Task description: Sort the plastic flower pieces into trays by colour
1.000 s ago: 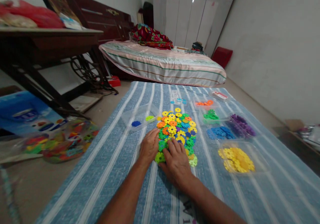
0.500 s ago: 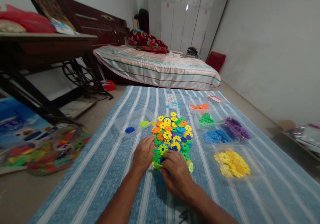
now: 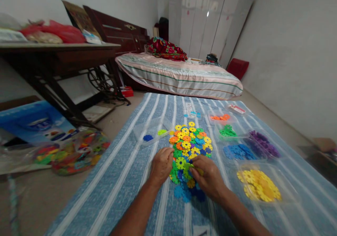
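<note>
A heap of flower-shaped plastic discs (image 3: 186, 144) in yellow, orange, green and blue lies on the striped cloth. My right hand (image 3: 209, 176) is over its near part, thumb and fingers pinched on a light-green disc (image 3: 187, 171). Under and in front of that hand lie dark and light blue discs (image 3: 183, 192). At the heap's left edge rests my left hand (image 3: 161, 166), its fingers curled together against the discs; whatever they may hold is hidden.
Clear boxes at right hold yellow (image 3: 259, 185), blue (image 3: 239, 152), purple (image 3: 263, 144), green (image 3: 228, 131) and orange discs (image 3: 220, 118). Left of the heap, a clear box (image 3: 140, 132) has a few discs. Beyond the table stand a bed (image 3: 181, 76) and a sewing-machine table (image 3: 60, 50).
My right hand has lifted and shifted right with the light-green disc, uncovering blue discs at the heap's near end. My left hand stays at the left edge. The camera view has shifted.
</note>
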`<state>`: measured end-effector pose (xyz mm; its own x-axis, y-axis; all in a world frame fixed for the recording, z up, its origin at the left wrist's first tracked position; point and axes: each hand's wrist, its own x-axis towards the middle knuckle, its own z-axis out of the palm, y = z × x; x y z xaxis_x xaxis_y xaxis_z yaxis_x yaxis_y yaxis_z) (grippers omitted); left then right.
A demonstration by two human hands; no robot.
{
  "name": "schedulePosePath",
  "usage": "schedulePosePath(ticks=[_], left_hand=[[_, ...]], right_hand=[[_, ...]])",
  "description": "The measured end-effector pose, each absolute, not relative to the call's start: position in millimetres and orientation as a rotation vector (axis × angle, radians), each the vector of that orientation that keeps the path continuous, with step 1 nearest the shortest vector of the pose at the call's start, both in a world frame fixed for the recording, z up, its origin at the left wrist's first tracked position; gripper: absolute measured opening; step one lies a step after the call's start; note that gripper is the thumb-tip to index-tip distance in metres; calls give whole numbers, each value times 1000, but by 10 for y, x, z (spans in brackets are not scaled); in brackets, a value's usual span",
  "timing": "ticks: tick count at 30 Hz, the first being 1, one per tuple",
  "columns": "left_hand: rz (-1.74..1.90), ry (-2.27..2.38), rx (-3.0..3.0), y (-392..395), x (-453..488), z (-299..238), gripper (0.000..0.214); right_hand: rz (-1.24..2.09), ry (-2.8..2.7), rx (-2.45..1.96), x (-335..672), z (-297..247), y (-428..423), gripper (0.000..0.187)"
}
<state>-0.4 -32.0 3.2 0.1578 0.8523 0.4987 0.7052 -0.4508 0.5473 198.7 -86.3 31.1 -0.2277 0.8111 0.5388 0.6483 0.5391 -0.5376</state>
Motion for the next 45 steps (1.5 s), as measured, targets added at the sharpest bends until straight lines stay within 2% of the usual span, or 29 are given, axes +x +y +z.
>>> schedulePosePath(ticks=[7,12,22,28,33,40,45], left_hand=[[1148,1543,2229,-364,28,60,22],[1101,1599,2159,-378,39,75,21],[1082,1605,2111,-402,71,79,20],[1110,1558,2121,-383,74,63,19],[1148,1547,2100,-373,70,42,20],[1181,1540,2097,-367,68,33,20],[1202,1559,2074,-367,61,35,20]], right_hand=[[153,-2142,-1162,1806,622,-146,19],[-8,-2533,-1308,1434,972,516,34],[-41,-2712,-1334,871,875,1021,20],[-111,-2627,-1332,888,981,962,20],[-114,-2549,-1286,1271,1034,593,23],[20,-2470,-1146,1845,597,-254,12],[72,-2453,-1250,1852,405,-565,25]])
